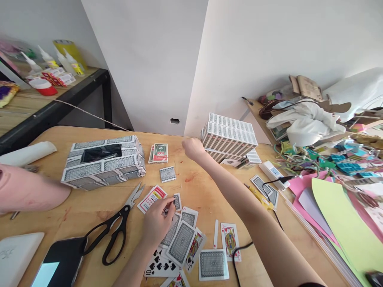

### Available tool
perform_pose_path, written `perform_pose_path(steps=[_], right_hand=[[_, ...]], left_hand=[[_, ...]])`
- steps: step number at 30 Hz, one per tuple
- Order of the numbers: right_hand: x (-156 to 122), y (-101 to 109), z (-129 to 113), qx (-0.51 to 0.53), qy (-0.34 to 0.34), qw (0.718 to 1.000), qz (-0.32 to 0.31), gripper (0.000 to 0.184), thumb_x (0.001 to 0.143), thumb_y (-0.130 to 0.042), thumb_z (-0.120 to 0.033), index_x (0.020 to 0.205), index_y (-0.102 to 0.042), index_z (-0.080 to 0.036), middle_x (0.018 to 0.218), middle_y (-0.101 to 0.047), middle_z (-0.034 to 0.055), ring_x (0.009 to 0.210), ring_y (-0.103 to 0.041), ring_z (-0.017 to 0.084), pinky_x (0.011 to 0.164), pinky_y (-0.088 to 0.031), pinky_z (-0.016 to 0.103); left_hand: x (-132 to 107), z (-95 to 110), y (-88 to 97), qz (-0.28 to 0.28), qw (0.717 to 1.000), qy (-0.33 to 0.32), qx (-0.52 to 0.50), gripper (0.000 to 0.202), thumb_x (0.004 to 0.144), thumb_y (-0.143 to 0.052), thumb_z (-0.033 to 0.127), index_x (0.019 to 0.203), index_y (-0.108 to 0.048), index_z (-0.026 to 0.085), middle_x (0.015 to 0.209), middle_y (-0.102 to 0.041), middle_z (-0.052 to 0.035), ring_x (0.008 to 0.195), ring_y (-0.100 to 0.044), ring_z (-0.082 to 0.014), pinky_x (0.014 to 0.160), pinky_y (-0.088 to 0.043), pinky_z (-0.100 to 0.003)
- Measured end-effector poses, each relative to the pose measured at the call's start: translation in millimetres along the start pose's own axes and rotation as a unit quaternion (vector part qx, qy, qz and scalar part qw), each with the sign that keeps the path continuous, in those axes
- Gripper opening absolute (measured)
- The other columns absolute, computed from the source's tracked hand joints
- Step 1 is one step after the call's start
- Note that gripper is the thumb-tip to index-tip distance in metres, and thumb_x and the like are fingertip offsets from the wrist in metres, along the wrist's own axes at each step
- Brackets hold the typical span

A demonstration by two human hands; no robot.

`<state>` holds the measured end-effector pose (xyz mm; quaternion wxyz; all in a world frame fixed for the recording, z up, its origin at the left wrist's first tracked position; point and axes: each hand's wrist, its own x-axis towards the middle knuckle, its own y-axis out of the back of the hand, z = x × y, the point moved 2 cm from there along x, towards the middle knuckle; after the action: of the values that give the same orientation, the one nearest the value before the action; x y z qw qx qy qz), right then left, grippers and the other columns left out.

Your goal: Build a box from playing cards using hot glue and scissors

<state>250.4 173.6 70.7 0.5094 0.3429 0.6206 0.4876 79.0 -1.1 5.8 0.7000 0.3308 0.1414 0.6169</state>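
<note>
The left hand [158,219], just below centre, has thumb and finger drawn together beside a small card piece [177,202] — whether they grip it I cannot tell. The piece lies just right of the fingertips, its long axis running up the frame, nearer this hand. The right hand [193,148], mid-frame, looks curled — contents hidden — just left of the card block [231,135].

Bare right hand [193,149]: palm hidden
Bare left hand [159,221]: dark fingertip speck [174,202] — too small to tell
Smooth pink cylinder [31,188]: cut off — left edge
</note>
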Motion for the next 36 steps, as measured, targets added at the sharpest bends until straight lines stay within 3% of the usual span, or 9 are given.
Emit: perform_pose_path(steps=[3, 8, 12, 14, 18, 24, 29, 34, 36], right_hand=[[-5, -4, 1, 0.018, 0.032, 0.998, -0.057, 0.02, 0.069, -0.061, -0.011, 0.085, -0.07, -0.016, 0.082, -0.07, 0.0088, 0.077, -0.065, 0.02, 0.066, -0.047, 0.024], [-9, -6, -4, 0.017, 0.017, 0.998, -0.056, 0.027, 0.071, -0.058, -0.009, 0.096, -0.067, -0.01, 0.096, -0.067, 0.0181, 0.088, -0.064, 0.026, 0.071, -0.047, 0.03], [-11, -8, -11, 0.035, 0.048, 0.991, -0.118, 0.023, 0.067, -0.064, -0.013, 0.088, -0.07, -0.015, 0.076, -0.071, 0.0067, 0.074, -0.066, 0.019, 0.065, -0.047, 0.023], [-14, -11, -14, 0.034, 0.057, 0.988, -0.14, 0.022, 0.063, -0.067, -0.012, 0.084, -0.071, -0.015, 0.071, -0.07, 0.006, 0.07, -0.066, 0.019, 0.063, -0.047, 0.023], [-23, -8, -12, 0.022, 0.047, 0.992, -0.115, 0.029, 0.068, -0.061, -0.008, 0.097, -0.066, -0.009, 0.093, -0.068, 0.0179, 0.084, -0.065, 0.023, 0.07, -0.046, 0.028], [-42, -8, -23, 0.021, 0.07, 0.987, -0.143, 0.021, 0.063, -0.066, -0.009, 0.083, -0.068, -0.016, 0.081, -0.07, 0.0067, 0.076, -0.065, 0.019, 0.064, -0.046, 0.023], [-45, -6, -14, -0.008, 0.01, 0.997, -0.071, 0.028, 0.076, -0.053, -0.01, 0.104, -0.059, -0.009, 0.106, -0.062, 0.0208, 0.094, -0.061, 0.027, 0.072, -0.046, 0.032], [-49, -14, -18, 0.027, 0.031, 0.992, -0.123, 0.015, 0.065, -0.067, -0.013, 0.08, -0.065, -0.015, 0.08, -0.069, 0.0072, 0.076, -0.066, 0.019, 0.064, -0.047, 0.022], [-46, -14, -18, 0.037, 0.005, 0.994, -0.102, 0.018, 0.066, -0.064, -0.009, 0.083, -0.065, -0.013, 0.084, -0.069, 0.0101, 0.079, -0.066, 0.021, 0.065, -0.047, 0.024]], left_hand=[[0, -1, -0.4, -0.004, 1.0, 0.002, -0.001, 0.022, 0.082, -0.046, 0.031, 0.09, -0.064, 0.021, 0.087, -0.069, -0.0042, 0.078, -0.064, -0.017, 0.074, -0.052, -0.03], [0, -2, -1.7, -0.001, 1.0, 0.0, -0.001, 0.021, 0.082, -0.046, 0.03, 0.09, -0.064, 0.021, 0.089, -0.069, -0.0038, 0.08, -0.064, -0.0165, 0.075, -0.052, -0.029], [0, -3, -2.0, 0.001, 1.0, -0.004, 0.002, 0.02, 0.081, -0.047, 0.03, 0.09, -0.064, 0.022, 0.089, -0.069, -0.0029, 0.079, -0.064, -0.0159, 0.073, -0.052, -0.027], [0, -2, -1.6, 0.002, 1.0, -0.005, 0.007, 0.021, 0.081, -0.047, 0.03, 0.09, -0.064, 0.022, 0.088, -0.069, -0.0029, 0.078, -0.064, -0.0161, 0.072, -0.052, -0.027], [0, -1, -0.8, 0.001, 1.0, -0.006, 0.009, 0.021, 0.081, -0.047, 0.03, 0.09, -0.064, 0.021, 0.086, -0.069, -0.0027, 0.077, -0.064, -0.0159, 0.072, -0.052, -0.027], [0, -1, -1.6, -0.003, 1.0, -0.002, 0.002, 0.02, 0.082, -0.047, 0.031, 0.088, -0.064, 0.022, 0.088, -0.069, -0.0033, 0.078, -0.064, -0.0161, 0.072, -0.052, -0.027], [0, -1, -1.3, -0.005, 1.0, 0.007, 0.002, 0.021, 0.081, -0.047, 0.031, 0.09, -0.064, 0.022, 0.089, -0.069, -0.0028, 0.079, -0.064, -0.016, 0.072, -0.052, -0.027], [-1, -1, -1.3, -0.011, 1.0, 0.006, 0.003, 0.021, 0.082, -0.047, 0.031, 0.09, -0.064, 0.022, 0.09, -0.069, -0.0024, 0.08, -0.064, -0.0159, 0.074, -0.052, -0.027], [-1, -2, -1.3, -0.008, 1.0, 0.005, 0.003, 0.02, 0.081, -0.047, 0.03, 0.09, -0.063, 0.022, 0.088, -0.069, -0.0021, 0.08, -0.064, -0.016, 0.074, -0.051, -0.027]])
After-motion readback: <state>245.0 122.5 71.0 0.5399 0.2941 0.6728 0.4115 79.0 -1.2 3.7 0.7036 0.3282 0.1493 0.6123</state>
